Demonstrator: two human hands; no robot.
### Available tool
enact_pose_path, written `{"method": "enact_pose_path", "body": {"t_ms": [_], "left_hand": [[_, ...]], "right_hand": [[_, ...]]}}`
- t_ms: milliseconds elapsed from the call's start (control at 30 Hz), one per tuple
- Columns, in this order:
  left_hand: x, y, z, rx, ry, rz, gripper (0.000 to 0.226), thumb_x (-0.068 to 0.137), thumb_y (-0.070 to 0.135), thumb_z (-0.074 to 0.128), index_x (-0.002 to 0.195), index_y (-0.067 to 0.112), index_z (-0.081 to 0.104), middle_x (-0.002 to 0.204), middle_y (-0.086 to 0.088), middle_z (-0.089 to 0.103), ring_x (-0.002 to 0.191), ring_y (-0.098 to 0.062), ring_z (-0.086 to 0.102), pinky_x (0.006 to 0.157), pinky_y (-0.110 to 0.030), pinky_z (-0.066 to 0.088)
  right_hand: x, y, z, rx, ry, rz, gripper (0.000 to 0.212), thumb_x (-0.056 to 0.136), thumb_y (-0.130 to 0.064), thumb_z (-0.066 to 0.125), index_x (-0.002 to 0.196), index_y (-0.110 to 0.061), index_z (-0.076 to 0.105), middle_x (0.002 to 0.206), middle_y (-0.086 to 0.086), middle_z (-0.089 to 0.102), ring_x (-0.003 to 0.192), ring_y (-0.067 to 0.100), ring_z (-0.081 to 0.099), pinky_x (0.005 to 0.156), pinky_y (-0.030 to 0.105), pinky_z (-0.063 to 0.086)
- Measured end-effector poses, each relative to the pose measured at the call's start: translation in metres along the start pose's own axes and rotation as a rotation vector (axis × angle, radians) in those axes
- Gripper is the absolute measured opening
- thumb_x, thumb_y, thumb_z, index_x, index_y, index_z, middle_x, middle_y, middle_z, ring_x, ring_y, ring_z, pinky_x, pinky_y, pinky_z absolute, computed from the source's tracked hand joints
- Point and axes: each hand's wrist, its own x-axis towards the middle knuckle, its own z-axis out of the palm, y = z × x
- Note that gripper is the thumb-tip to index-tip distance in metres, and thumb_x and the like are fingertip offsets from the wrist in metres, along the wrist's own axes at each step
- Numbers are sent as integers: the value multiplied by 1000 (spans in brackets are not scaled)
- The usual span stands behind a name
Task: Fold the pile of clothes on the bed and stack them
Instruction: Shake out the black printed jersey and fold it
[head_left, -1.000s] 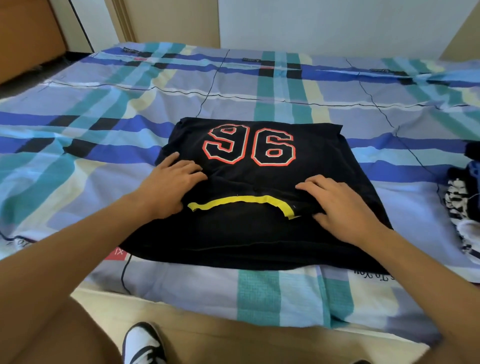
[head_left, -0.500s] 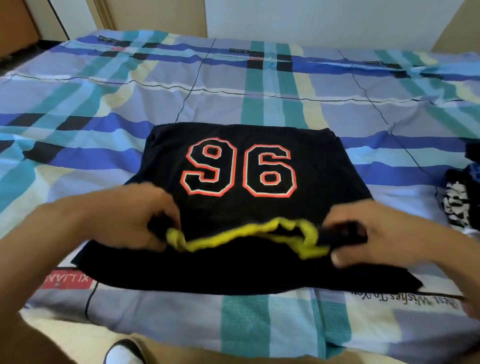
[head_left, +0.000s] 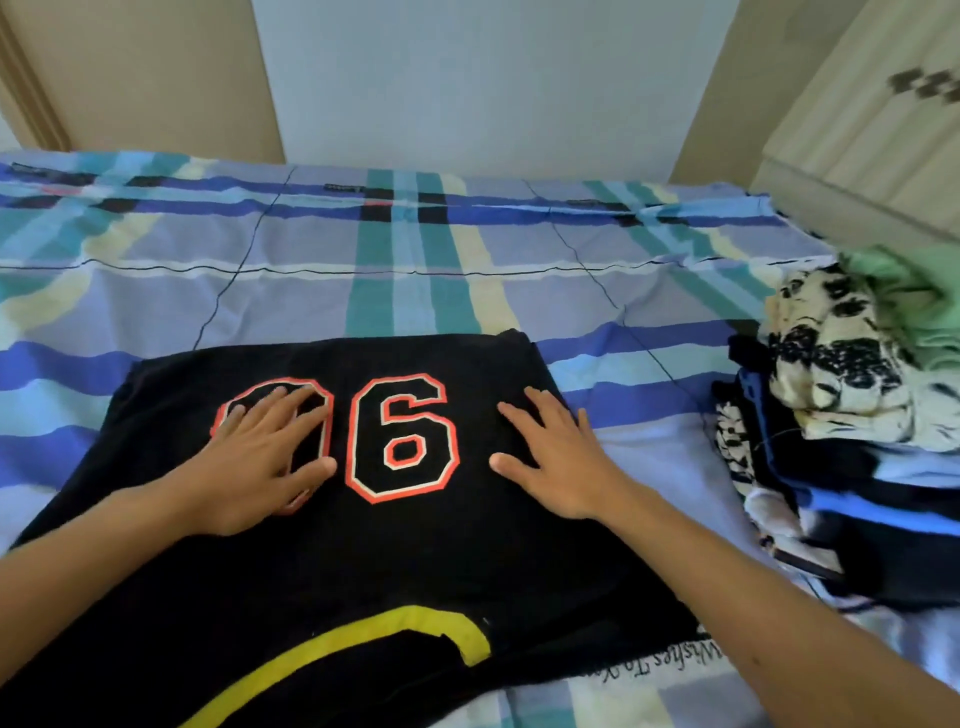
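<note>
Squarely in front of the person, the black shirt (head_left: 415, 561) lies flat on the plaid-covered bed (head_left: 322, 280), close to its near edge. The number 96 (head_left: 410, 436), outlined in orange and white, reads upright from the person's side, with the tops of the digits toward the far wall. A curved yellow band (head_left: 363, 644) sits on the near part of the shirt. The shirt's far edge runs across the bed, left to right, and its side edges run away from the person. Its near end leaves the bottom of the picture, so which axis is longer cannot be told.

Both bare forearms reach in from the lower corners and converge slightly toward the number. The left hand (head_left: 260, 462) lies palm down on the 9, covering much of it, fingers straight and a little spread, thumb pointing toward the 6. The right hand (head_left: 561, 467) lies palm down just right of the 6, near the shirt's right edge, fingers straight and fanned, thumb pointing toward the 6. Neither hand grips anything; both press flat on the cloth.

At the right edge of the bed, apart from the shirt, is the pile of clothes (head_left: 810, 499): a cream-and-black patterned garment (head_left: 831, 374) and a green garment (head_left: 904, 296) on top of dark and blue ones.
</note>
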Motion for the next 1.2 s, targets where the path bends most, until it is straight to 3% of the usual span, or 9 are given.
{"method": "enact_pose_path", "body": {"t_ms": [100, 300, 433, 533, 633, 733, 833, 1100, 1200], "left_hand": [[26, -28, 12, 66, 63, -55, 112, 58, 95, -22, 154, 39, -9, 164, 11, -17, 150, -13, -23, 123, -44, -10], [58, -72, 23, -23, 145, -177, 103, 71, 90, -3, 157, 33, 1, 164, 12, -4, 150, -8, -13, 122, -45, -8], [86, -98, 16, 31, 93, -209, 96, 79, 83, 10, 159, 30, 7, 166, 9, 4, 154, -13, -3, 122, -46, -6], [108, -108, -3, 159, 70, -228, 68, 99, 53, 40, 158, 26, 21, 164, 1, 24, 153, -20, 15, 122, -51, 6], [122, -110, -26, 229, 4, -276, 71, 95, 45, 53, 156, 25, 25, 156, -3, 39, 144, -22, 36, 119, -47, 14], [126, -109, -47, 388, -17, -229, 55, 87, 51, 59, 138, 32, 46, 130, 6, 60, 124, -16, 56, 104, -35, 36], [122, -106, -60, 454, 19, -168, 36, 84, 54, 63, 115, 37, 58, 110, 14, 64, 110, -10, 61, 94, -30, 40], [69, -111, -91, 203, 195, 36, 10, 84, 38, 74, 87, 29, 70, 69, 16, 61, 73, -13, 60, 75, -38, 52], [32, -94, -104, 206, 200, 129, 19, 87, 32, 72, 74, 25, 62, 62, 11, 60, 63, -11, 54, 66, -37, 49]], "right_hand": [[24, -2, 6, -135, 42, -23, 73, 99, -67, 22, 160, -32, 3, 168, 3, -12, 153, 23, -16, 121, 58, -8], [92, -12, 2, -157, 52, -85, 76, 98, -70, 15, 160, -29, 3, 168, 7, -11, 154, 24, -16, 120, 58, -13], [129, -8, -13, -195, 77, -67, 80, 97, -71, 27, 161, -28, 6, 168, 10, -7, 154, 26, -13, 119, 58, -11], [142, -4, -28, -180, 40, -31, 96, 88, -77, 43, 160, -26, 5, 168, 12, 2, 155, 29, -6, 118, 60, -9], [151, -3, -42, -129, 6, -7, 103, 81, -73, 60, 158, -20, 16, 159, 13, 32, 148, 35, 25, 120, 60, 8], [154, -7, -58, -115, 82, -20, 61, 85, -46, 69, 132, -16, 47, 125, 10, 58, 118, 31, 54, 102, 45, 37], [149, -12, -68, -215, 148, -52, 22, 86, -28, 65, 102, -19, 52, 97, 3, 56, 101, 27, 58, 93, 40, 37], [98, -7, -106, -201, 245, -248, 11, 82, -27, 71, 79, -19, 64, 85, 2, 61, 84, 25, 56, 73, 30, 31], [66, -1, -117, -134, 196, -293, 38, 81, -23, 76, 61, -24, 44, 61, -6, 48, 68, 23, 51, 62, 32, 34]]}}
